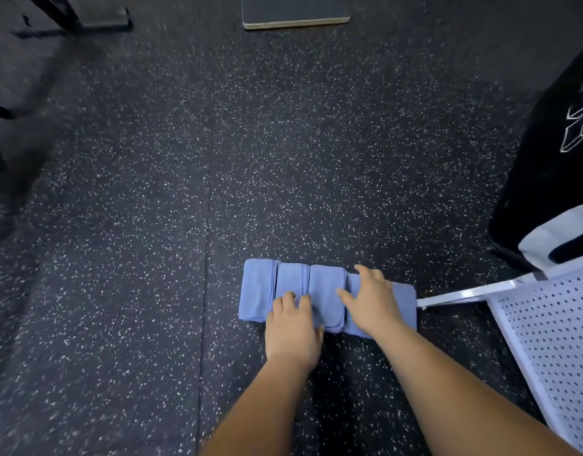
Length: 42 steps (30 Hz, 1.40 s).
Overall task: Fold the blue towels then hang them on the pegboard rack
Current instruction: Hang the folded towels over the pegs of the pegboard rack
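Lower centre of frame: four folded blue towels [291, 287] in a row, edges overlapping, on the dark speckled floor [135, 225]. Left hand [293, 327] rests palm down on the near edge of the middle towels, fingers loosely curled, gripping nothing. Right hand [371, 301] lies flat on the rightmost towel, fingers spread. White pegboard rack [553, 340] at lower right, its foot bar [464, 293] just beside the row's right end. Dark board [295, 11] at top centre. Black bag [553, 143] at right edge.
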{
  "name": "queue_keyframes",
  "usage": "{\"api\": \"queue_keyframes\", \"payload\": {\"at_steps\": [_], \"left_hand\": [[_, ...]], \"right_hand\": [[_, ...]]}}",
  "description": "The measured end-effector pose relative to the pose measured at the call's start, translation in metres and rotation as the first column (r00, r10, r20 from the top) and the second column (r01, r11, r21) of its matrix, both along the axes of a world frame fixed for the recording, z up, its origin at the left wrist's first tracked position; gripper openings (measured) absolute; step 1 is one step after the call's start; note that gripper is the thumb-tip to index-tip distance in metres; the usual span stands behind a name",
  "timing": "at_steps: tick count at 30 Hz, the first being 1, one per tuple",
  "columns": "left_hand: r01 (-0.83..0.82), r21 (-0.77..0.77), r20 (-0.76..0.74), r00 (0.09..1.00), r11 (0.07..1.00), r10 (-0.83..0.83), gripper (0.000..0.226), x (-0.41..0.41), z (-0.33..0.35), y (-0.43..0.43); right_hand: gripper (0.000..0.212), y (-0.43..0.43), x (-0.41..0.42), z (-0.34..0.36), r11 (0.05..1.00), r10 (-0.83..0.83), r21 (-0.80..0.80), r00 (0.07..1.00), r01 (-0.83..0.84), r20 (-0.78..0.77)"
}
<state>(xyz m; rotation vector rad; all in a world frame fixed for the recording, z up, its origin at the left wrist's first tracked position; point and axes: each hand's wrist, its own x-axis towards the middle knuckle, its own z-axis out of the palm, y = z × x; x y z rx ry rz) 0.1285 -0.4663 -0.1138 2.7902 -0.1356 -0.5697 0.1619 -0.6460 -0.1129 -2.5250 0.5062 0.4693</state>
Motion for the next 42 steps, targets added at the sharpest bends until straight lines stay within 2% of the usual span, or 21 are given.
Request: {"api": "queue_keyframes", "payload": {"at_steps": [8, 12, 17, 21, 24, 28, 32, 37, 42], "left_hand": [[0.034, -0.06, -0.018, 0.999, 0.998, -0.036, 0.069, 0.001, -0.027, -0.005], [0.052, -0.083, -0.018, 0.998, 0.995, -0.053, 0.071, -0.001, -0.031, -0.003], [0.032, -0.146, 0.0, 0.999, 0.989, -0.033, 0.07, -0.006, -0.014, -0.004], [0.04, -0.232, 0.037, 0.999, 0.972, -0.033, 0.074, -0.016, 0.023, -0.006], [0.077, -0.293, 0.079, 0.995, 0.953, -0.056, 0.074, -0.024, 0.056, -0.008], [0.101, -0.375, 0.138, 0.989, 0.922, -0.052, 0.047, -0.03, 0.102, -0.007], [0.164, -0.427, 0.252, 0.966, 0.889, -0.058, 0.036, -0.037, 0.158, -0.016], [0.232, -0.498, 0.381, 0.924, 0.836, -0.03, 0.03, -0.052, 0.232, -0.041], [0.336, -0.575, 0.487, 0.873, 0.746, -0.017, 0.025, -0.077, 0.297, -0.078]], "right_hand": [[0.071, 0.001, 0.04, -0.027, 0.976, 0.204, -0.056, 0.974, -0.21, -0.101], [0.055, -0.003, 0.04, -0.028, 0.972, 0.212, -0.077, 0.969, -0.222, -0.128], [0.04, 0.0, 0.018, -0.003, 0.984, 0.134, 0.138, 0.983, -0.117, -0.126], [0.04, 0.013, -0.014, 0.036, 0.959, -0.018, 0.282, 1.0, 0.019, -0.007], [0.044, 0.021, -0.037, 0.073, 0.933, -0.096, 0.355, 0.992, 0.059, 0.085], [0.052, 0.011, -0.063, 0.122, 0.893, -0.119, 0.45, 0.972, 0.016, 0.201], [0.061, -0.004, -0.089, 0.188, 0.909, -0.126, 0.415, 0.934, -0.027, 0.335], [0.073, -0.025, -0.125, 0.257, 0.916, -0.19, 0.4, 0.839, -0.035, 0.51], [0.07, -0.051, -0.166, 0.323, 0.95, -0.22, 0.313, 0.709, -0.001, 0.67]]}}
